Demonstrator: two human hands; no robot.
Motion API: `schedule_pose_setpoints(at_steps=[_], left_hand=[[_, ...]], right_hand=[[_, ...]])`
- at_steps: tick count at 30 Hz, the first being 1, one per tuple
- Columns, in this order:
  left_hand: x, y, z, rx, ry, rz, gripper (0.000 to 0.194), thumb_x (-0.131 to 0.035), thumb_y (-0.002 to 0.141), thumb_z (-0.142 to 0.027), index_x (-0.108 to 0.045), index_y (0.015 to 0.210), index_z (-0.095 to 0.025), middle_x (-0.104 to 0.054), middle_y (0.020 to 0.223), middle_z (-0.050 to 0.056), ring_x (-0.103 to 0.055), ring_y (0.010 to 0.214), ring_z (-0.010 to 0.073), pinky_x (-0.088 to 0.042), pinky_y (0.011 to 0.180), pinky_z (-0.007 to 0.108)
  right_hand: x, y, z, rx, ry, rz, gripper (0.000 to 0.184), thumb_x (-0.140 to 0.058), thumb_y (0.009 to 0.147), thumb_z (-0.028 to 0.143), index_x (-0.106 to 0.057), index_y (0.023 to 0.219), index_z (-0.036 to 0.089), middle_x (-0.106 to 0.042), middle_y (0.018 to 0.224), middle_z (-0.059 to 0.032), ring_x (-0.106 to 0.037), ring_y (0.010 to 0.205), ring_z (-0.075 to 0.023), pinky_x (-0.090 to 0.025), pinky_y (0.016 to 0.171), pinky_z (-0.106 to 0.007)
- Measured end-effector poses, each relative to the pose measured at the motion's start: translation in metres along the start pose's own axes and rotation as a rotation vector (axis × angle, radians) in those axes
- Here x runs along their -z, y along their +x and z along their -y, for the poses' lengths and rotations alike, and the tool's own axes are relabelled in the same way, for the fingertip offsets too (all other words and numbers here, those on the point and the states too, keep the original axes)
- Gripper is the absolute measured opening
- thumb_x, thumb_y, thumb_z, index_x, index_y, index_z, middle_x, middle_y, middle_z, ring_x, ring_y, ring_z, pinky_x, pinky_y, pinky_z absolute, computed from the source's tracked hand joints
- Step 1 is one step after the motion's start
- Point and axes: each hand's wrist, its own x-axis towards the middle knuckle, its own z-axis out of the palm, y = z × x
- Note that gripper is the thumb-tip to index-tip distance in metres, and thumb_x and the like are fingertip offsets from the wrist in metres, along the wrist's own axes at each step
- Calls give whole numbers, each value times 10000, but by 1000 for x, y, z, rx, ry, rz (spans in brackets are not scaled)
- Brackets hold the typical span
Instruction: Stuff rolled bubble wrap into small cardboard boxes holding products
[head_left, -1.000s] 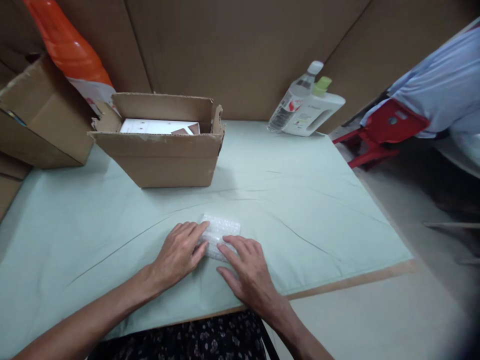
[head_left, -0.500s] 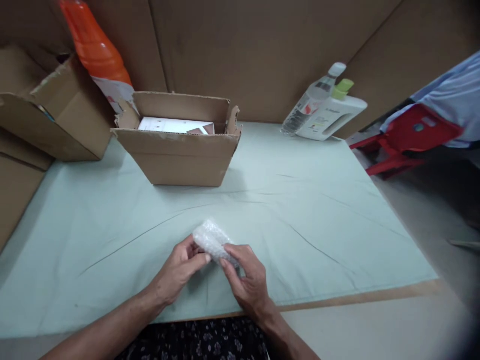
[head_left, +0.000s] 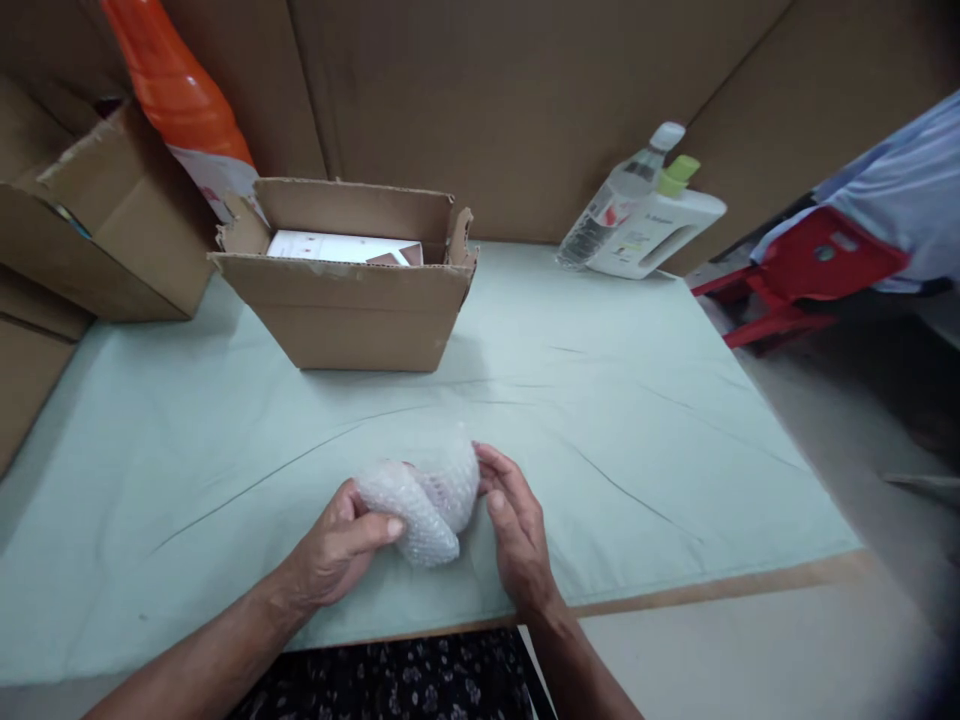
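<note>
A bundle of clear bubble wrap (head_left: 416, 510) is held just above the green cloth, partly unrolled, with a loose flap standing up on its right side. What lies inside the wrap, if anything, cannot be made out. My left hand (head_left: 341, 545) grips the bundle's left end, thumb on top and fingers underneath. Beside the flap, my right hand (head_left: 517, 525) has its fingers stretched out and apart from the thumb, the fingertips at the flap's outer edge. An open cardboard box (head_left: 367, 315) holding white boxes (head_left: 322, 246) stands beyond my hands.
The table is covered by a pale green cloth (head_left: 615, 420). Other cardboard boxes (head_left: 142, 220) and an orange bottle (head_left: 184, 100) stand at the left. A clear bottle (head_left: 619, 200) and a white jug (head_left: 656, 232) are at the back right, near a red chair (head_left: 832, 255).
The bubble wrap has opened from a compact roll into a looser bundle with a raised flap. My right hand has let go of the roll and moved right.
</note>
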Motion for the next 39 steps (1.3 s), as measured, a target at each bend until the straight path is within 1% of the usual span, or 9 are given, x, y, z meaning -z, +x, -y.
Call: schedule_pose_setpoints(at_steps=[3, 9, 13, 17, 23, 28, 32, 35, 39], left_hand=[[1, 0, 0, 45, 37, 70, 350, -756, 710, -296, -721, 1032, -163, -741, 918, 73, -690, 897, 242, -537, 782, 336], [2, 10, -1, -48, 510, -149, 310, -623, 797, -219, -665, 1099, -162, -731, 956, 41, -668, 854, 180, -537, 766, 287], [-1, 13, 1, -289, 923, -254, 311, -556, 807, -173, -642, 1105, -182, -726, 978, 42, -683, 863, 188, -562, 786, 307], [-5, 13, 18, -497, 1155, -319, 504, -535, 853, -165, -490, 1355, -188, -650, 1262, 124, -645, 1138, 256, -546, 967, 418], [-12, 7, 45, -612, 1314, -81, 852, -499, 882, -121, -40, 1593, -214, -213, 1633, 196, -242, 1505, 354, -357, 1163, 589], [-12, 1, 22, -512, 1201, -63, 834, -534, 858, -105, -142, 1576, -263, -339, 1587, 158, -376, 1446, 334, -404, 1143, 576], [-11, 2, 4, -555, 1121, 19, 748, -559, 865, -108, -273, 1535, -279, -553, 1432, 125, -541, 1314, 275, -473, 1099, 500], [-8, 8, 8, -596, 1086, 58, 673, -547, 872, -103, -355, 1495, -267, -621, 1352, 108, -597, 1244, 246, -507, 1062, 455], [2, 18, 20, -431, 1074, -27, 557, -549, 861, -142, -467, 1408, -209, -668, 1271, 114, -655, 1148, 241, -548, 995, 420]], right_hand=[[0, 5, -5, -84, 156, 126, 637, -628, 867, 612, -563, 1345, 196, -665, 1207, -125, -652, 1033, -259, -548, 883, -383], [-10, 4, 10, -54, -71, 36, 219, -626, 917, 366, -680, 816, 179, -651, 741, -15, -601, 689, -156, -506, 650, -261], [-20, -1, 17, 164, -158, 53, 131, -571, 939, 228, -698, 955, 201, -679, 853, -28, -631, 770, -155, -517, 714, -259], [-28, -5, 18, 172, -166, 83, 251, -557, 940, 261, -638, 1173, 214, -685, 1052, -69, -646, 907, -189, -543, 802, -302], [-26, -8, 10, 99, -107, 96, 435, -684, 854, 409, -609, 1230, 203, -697, 1058, -61, -653, 926, -218, -556, 833, -320], [-16, -9, 4, 14, -73, -8, 222, -606, 931, 310, -667, 1112, 198, -727, 986, -59, -679, 856, -198, -573, 785, -309], [-12, -9, 18, 168, -154, 44, 278, -597, 916, 228, -652, 1188, 220, -721, 1095, -88, -691, 972, -228, -582, 851, -345], [-13, -7, 22, 285, -224, 86, 304, -558, 917, 178, -639, 1203, 240, -716, 1146, -91, -680, 1056, -239, -575, 898, -374], [-14, 0, 14, 261, -294, 121, 324, -557, 911, 149, -638, 1210, 244, -725, 1131, -81, -691, 1019, -221, -573, 895, -363]])
